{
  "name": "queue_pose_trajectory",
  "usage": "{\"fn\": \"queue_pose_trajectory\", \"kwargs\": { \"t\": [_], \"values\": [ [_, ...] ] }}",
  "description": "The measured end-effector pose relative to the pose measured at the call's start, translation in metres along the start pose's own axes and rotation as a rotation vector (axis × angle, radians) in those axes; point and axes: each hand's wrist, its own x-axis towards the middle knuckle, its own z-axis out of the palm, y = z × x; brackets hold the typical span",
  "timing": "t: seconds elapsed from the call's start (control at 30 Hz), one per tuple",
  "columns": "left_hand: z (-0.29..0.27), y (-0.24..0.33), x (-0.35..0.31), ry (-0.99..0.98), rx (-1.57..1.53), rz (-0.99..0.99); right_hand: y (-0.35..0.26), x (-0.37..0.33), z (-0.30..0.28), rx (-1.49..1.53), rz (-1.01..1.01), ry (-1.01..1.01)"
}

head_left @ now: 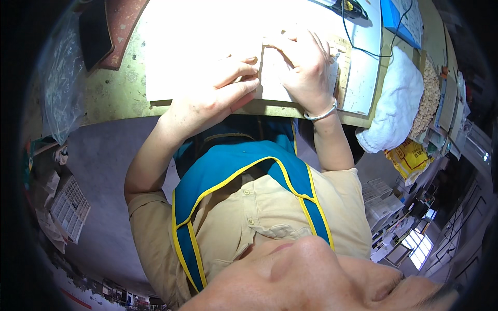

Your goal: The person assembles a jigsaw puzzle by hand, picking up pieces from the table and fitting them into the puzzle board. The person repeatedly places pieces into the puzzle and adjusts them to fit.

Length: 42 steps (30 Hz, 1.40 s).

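Both hands are over a white board (171, 67) on the table, under light so strong that much of its surface washes out. My left hand (223, 88) rests near the board's front edge with its fingers curled together; whatever they pinch is lost in the glare. To its right, my right hand (306, 62), with a silver bangle at the wrist, bends its fingers down toward the board. Its thumb and forefinger come together by a thin dark edge, and what they hold cannot be made out. A narrow gap separates the hands. Beside my right wrist lies a light wooden piece (342, 78).
At the far right are a black corded tool (353, 9), a blue box (397, 20) and a bunched white towel (397, 103). A yellow packet (410, 158) hangs below the towel. On the left lie a dark flat object (95, 33), a reddish-brown sheet (124, 31) and a clear plastic bag (62, 83).
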Motion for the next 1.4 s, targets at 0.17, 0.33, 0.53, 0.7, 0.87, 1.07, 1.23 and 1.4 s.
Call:
{"fn": "queue_pose_trajectory", "kwargs": {
  "t": [0.17, 0.33, 0.53, 0.7, 0.87, 1.07, 1.23, 1.4],
  "values": [
    [-0.002, 0.001, 0.001, -0.003, -0.01, -0.003, 0.003, -0.006, -0.003, 0.072, 0.01, -0.014],
    [0.0, 0.001, 0.002, 0.023, -0.034, 0.003, 0.009, -0.005, 0.002, -0.042, -0.004, -0.019],
    [0.001, -0.001, 0.001, 0.031, -0.032, 0.019, 0.009, -0.008, 0.005, -0.079, -0.042, -0.021],
    [-0.001, 0.0, 0.002, 0.017, -0.005, 0.026, 0.008, -0.008, 0.002, -0.069, -0.044, -0.037],
    [-0.001, -0.001, 0.002, 0.013, -0.012, 0.026, 0.008, -0.006, 0.003, -0.021, -0.051, -0.031],
    [-0.001, -0.001, 0.002, 0.011, -0.01, 0.028, 0.009, -0.004, -0.001, -0.01, -0.036, -0.051],
    [0.001, -0.002, 0.0, 0.005, -0.01, 0.015, 0.01, -0.001, 0.002, -0.014, -0.032, -0.055],
    [0.001, -0.001, 0.0, 0.005, -0.019, 0.009, 0.016, -0.007, -0.006, 0.057, 0.001, -0.02]
  ]
}}
